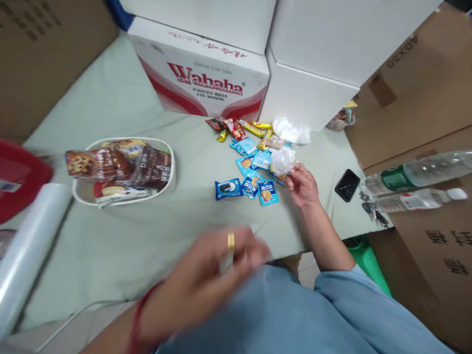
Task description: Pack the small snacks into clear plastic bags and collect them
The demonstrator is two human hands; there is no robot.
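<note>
My right hand (303,185) is out on the pale green table (121,241), its fingers pinched on a crumpled clear plastic bag (283,160) beside a scatter of small blue snack packets (250,177). Red and yellow sweets (241,129) lie just beyond them, with another clear bag (291,131) near the white boxes. My left hand (210,282) hovers low near my lap, blurred by motion, with a gold ring on one finger; its fingers look curled, and I cannot make out whether anything is in them.
A white tray (167,187) of wrapped cakes and biscuits sits at the left. A roll of clear film (25,250) and a red lid (18,177) lie at the far left. A Wahaha carton (206,73), white boxes, a black phone (347,185), keys and two water bottles (416,187) ring the table.
</note>
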